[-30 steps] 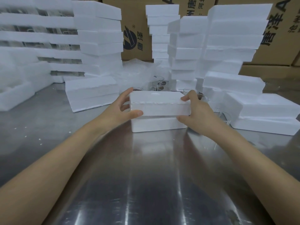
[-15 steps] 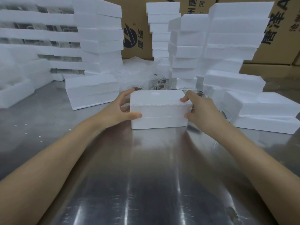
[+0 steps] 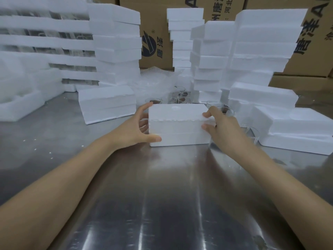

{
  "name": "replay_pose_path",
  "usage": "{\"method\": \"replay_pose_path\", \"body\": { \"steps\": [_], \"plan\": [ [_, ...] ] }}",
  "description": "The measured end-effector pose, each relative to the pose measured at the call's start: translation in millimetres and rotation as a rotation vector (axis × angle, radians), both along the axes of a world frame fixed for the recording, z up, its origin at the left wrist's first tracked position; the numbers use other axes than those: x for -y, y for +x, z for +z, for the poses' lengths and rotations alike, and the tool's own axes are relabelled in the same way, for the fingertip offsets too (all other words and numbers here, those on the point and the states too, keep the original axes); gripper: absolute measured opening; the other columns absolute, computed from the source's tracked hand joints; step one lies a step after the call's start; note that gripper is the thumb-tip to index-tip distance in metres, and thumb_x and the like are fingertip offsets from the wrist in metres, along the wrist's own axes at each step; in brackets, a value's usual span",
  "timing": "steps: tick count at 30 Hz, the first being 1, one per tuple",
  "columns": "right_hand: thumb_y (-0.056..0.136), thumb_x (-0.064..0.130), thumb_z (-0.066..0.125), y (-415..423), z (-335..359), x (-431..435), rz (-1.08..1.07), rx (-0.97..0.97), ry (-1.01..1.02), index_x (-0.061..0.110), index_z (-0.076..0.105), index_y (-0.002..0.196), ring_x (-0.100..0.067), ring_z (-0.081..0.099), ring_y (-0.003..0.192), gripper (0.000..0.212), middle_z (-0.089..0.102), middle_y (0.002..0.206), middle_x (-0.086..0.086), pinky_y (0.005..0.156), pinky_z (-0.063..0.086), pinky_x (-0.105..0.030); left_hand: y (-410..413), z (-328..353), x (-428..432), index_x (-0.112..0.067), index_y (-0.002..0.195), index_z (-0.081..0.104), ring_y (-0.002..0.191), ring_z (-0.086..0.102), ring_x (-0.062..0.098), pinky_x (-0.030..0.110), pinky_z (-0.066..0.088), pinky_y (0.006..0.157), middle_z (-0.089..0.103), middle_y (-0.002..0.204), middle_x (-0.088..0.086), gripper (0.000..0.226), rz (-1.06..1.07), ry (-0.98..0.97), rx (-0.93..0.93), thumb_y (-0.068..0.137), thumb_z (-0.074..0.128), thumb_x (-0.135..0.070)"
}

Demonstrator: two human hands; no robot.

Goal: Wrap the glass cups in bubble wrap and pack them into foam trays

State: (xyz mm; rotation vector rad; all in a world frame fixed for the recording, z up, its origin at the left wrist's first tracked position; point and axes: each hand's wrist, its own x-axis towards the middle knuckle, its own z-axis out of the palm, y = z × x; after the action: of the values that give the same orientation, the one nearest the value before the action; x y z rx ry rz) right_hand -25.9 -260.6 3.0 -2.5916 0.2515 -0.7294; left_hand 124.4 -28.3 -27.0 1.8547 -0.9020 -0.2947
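A closed white foam tray box, its two halves pressed together, rests on the steel table in front of me. My left hand grips its left end, thumb on the front lower half. My right hand holds its right end, fingers on the seam. Behind it stand several clear glass cups beside a heap of bubble wrap. Whatever is inside the box is hidden.
Tall stacks of foam trays rise at the left, and more foam stacks at the right. A closed foam pair lies to the left, open tray halves to the right. Cardboard cartons line the back.
The upper foam half, held raised a second ago, has come down onto the lower half and the box now sits shut. Both hands stay at its ends.
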Motion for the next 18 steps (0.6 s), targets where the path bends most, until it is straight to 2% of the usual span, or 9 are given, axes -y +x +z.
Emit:
{"method": "replay_pose_path", "body": {
  "steps": [3,6,7,9,11,13,16,18],
  "plan": [
    [0.095,0.018,0.057,-0.3,-2.0,0.3,0.012,0.0,-0.002,0.015,0.052,0.119,-0.032,0.055,0.074,0.024,0.064,0.092,-0.019,0.067,0.04,-0.033,0.3,0.7,-0.4,-0.065,0.128,0.031,0.121,0.053,-0.001,0.016,0.047,0.095,0.047,0.132,-0.023,0.103,0.01,-0.041,-0.034,0.049,0.093,-0.044],
    [0.095,0.024,0.057,-1.3,-3.4,-1.7,0.073,0.021,-0.016,0.018,0.052,0.126,-0.018,0.053,0.06,0.032,0.06,0.07,-0.005,0.063,0.037,-0.03,0.8,6.5,-6.7,-0.057,0.129,0.036,0.112,0.057,-0.004,0.015,0.049,0.093,0.052,0.127,-0.017,0.099,0.031,-0.08,-0.03,0.052,0.092,-0.029],
    [0.095,0.025,0.056,-2.2,-3.3,-4.0,0.099,0.04,-0.015,0.021,0.051,0.132,-0.014,0.054,0.059,0.038,0.058,0.07,0.0,0.064,0.036,-0.027,2.2,11.3,-12.2,-0.052,0.133,0.036,0.109,0.059,-0.004,0.016,0.05,0.093,0.053,0.127,-0.012,0.1,0.048,-0.101,-0.031,0.054,0.09,-0.024],
    [0.096,0.026,0.054,-3.2,-3.0,-8.0,0.152,0.096,-0.014,0.029,0.038,0.144,-0.015,0.06,0.068,0.051,0.061,0.09,-0.001,0.071,0.04,-0.026,7.0,25.1,-27.6,-0.043,0.139,0.035,0.102,0.06,-0.013,0.01,0.05,0.084,0.052,0.123,-0.011,0.101,0.089,-0.15,-0.006,0.055,0.087,-0.019],
    [0.097,0.025,0.051,-4.3,-3.7,-11.3,0.183,0.145,-0.023,0.034,0.027,0.149,-0.017,0.064,0.076,0.057,0.061,0.106,-0.003,0.078,0.049,-0.034,14.4,40.7,-45.8,-0.044,0.139,0.036,0.092,0.056,-0.023,0.002,0.047,0.072,0.049,0.116,-0.017,0.1,0.169,-0.198,0.057,0.056,0.086,-0.022],
    [0.098,0.023,0.049,-5.5,-8.8,-14.8,0.213,0.151,-0.068,0.035,0.026,0.148,-0.018,0.064,0.081,0.057,0.062,0.109,0.0,0.08,0.053,-0.039,25.8,54.4,-64.7,-0.041,0.14,0.037,0.092,0.062,-0.015,0.007,0.051,0.073,0.054,0.116,-0.015,0.1,0.276,-0.286,0.075,0.054,0.085,-0.024],
    [0.098,0.022,0.047,-3.7,-20.6,-18.4,0.295,0.031,-0.139,0.033,0.029,0.147,-0.019,0.061,0.093,0.053,0.057,0.112,0.007,0.084,0.052,-0.039,50.5,70.2,-91.8,-0.037,0.143,0.034,0.107,0.064,0.005,0.026,0.05,0.092,0.057,0.129,-0.003,0.106,0.448,-0.365,0.097,0.051,0.087,-0.027],
    [0.098,0.021,0.046,3.0,-26.2,-17.9,0.32,-0.049,-0.213,0.029,0.032,0.146,-0.02,0.058,0.102,0.051,0.057,0.125,0.002,0.087,0.049,-0.038,67.8,78.7,-105.5,-0.04,0.145,0.03,0.109,0.061,0.007,0.023,0.047,0.088,0.053,0.134,-0.001,0.112,0.537,-0.318,0.116,0.049,0.088,-0.034]
  ]
}}
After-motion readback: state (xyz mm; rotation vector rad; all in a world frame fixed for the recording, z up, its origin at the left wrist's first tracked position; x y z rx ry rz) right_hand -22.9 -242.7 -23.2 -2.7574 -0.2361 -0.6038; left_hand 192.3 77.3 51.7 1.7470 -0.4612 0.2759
